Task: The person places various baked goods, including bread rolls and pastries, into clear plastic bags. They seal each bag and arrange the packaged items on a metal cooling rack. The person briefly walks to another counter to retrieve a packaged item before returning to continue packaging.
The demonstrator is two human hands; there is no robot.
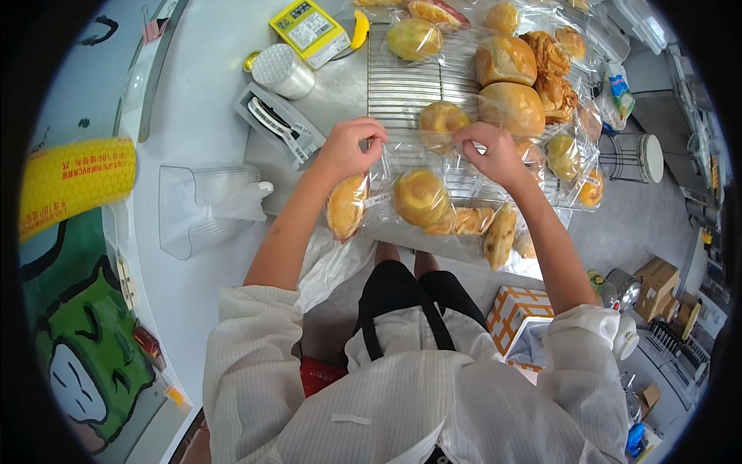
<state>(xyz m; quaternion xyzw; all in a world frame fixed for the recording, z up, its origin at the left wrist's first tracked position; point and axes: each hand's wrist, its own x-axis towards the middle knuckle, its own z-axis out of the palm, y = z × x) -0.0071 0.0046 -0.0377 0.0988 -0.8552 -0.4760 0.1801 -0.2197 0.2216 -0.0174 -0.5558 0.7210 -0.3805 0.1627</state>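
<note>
My left hand (355, 148) has thumb and fingertips pinched together on one top corner of a clear plastic bag (378, 165). On the other side my right hand (491, 152) pinches too, at what looks like the bag's opposite corner. Between and below them lies a round glossy bun (421, 197), seemingly inside that bag. Another round bun (443, 120) rests on the wire cooling rack (400, 87) just beyond the hands. A wrapped oval pastry (346, 203) sits under my left wrist. Wrapped flatter breads (499, 236) lie near the counter's front edge.
Tall loaves (505, 61) and other bagged breads crowd the rack's right side. At left stand a grey box of printed strips (284, 124), a white cylinder (284, 71), a yellow carton (310, 32) and a clear plastic holder (200, 211). A yellow film roll (78, 185) lies farther left.
</note>
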